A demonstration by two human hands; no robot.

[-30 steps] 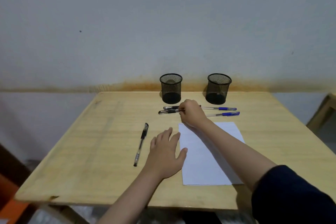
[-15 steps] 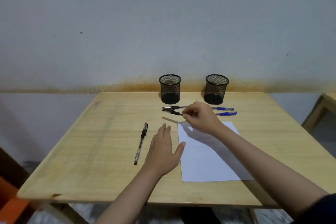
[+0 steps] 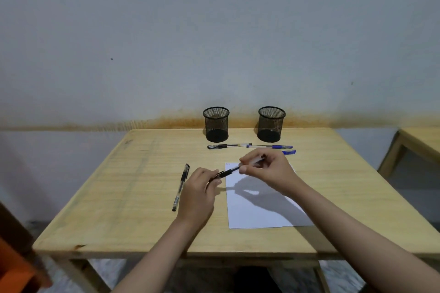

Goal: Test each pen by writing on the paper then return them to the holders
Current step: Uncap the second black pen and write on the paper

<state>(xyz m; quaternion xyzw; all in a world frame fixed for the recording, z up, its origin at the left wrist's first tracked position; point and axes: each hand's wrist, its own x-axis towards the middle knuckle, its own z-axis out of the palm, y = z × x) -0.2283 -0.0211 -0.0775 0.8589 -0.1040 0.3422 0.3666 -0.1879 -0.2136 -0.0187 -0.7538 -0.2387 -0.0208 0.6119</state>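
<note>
1. Two hands meet over the top left corner of the paper sheet (image 3: pixel 257 207), sharing one black-capped pen (image 3: pixel 228 172) held clear of the wooden table (image 3: pixel 119 197).
2. Right hand (image 3: pixel 266 169): fingers curled, thumb and forefinger pinching the clear barrel of that pen. The rear end of the barrel is hidden inside the hand.
3. Left hand (image 3: pixel 198 188): fingers curled, fingertips pinching the black cap end. Whether the cap has parted from the barrel cannot be told.
4. Step in hand, by judgement: uncapping this pen ahead of its writing test. A faint mark shows at the sheet's top left corner, just beyond the right thumb; its nature is too small to read.
5. Remaining pens: a black pen (image 3: pixel 181 187) lies on the table just left of the left hand; another black pen (image 3: pixel 226 146) lies beyond both hands; a blue pen (image 3: pixel 271 147) lies end to end with it, beyond the right hand; the blue cap of a further pen (image 3: pixel 289 152) shows just past the right knuckles.
6. Holders: the left mesh holder (image 3: pixel 216 123) and right mesh holder (image 3: pixel 271 123) stand upright beyond those pens, well apart from the hands. Both appear empty, so no pen has been returned.
7. Next move, by judgement: pull the cap straight off along the barrel, keep the cap in the left hand, turn the tip down with the right and bring it onto the sheet directly below.
</note>
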